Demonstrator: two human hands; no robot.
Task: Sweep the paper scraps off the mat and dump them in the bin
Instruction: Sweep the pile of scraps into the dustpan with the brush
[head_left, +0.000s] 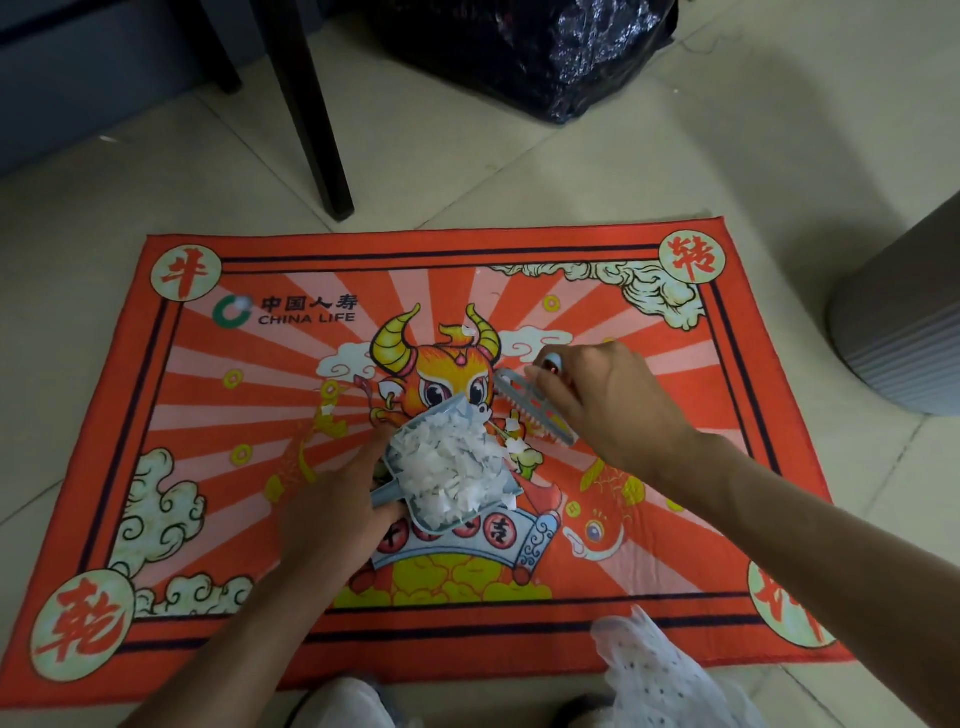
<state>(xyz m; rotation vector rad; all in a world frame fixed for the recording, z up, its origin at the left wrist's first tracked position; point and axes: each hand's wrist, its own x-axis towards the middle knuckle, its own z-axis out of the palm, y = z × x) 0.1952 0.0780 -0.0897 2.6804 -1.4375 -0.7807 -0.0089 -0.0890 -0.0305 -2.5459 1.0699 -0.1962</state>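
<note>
The left hand (337, 499) is curled round the short handle of a small pale-blue plastic dustpan (452, 467), holding it low over the middle of the mat with its mouth turned away from the person. The right hand (613, 400) grips a small pale-blue hand brush (535, 408), its bristles down on the mat just beside the pan's mouth.

The pan is heaped with torn white paper scraps (449, 460); a few more lie at its lip by the brush, one by the ox's horns, a couple to the pan's left.

The sweeping looks nearly done — the stragglers still need flicking in. After that, I judge, the loaded pan must be carried level to the grey ribbed bin (904, 327), well apart on the right, and tipped.

The red printed floor mat (519, 654) shows a cartoon ox and reads "中国人寿 CHINA LIFE" — with large characters in its corner roundels.
</note>
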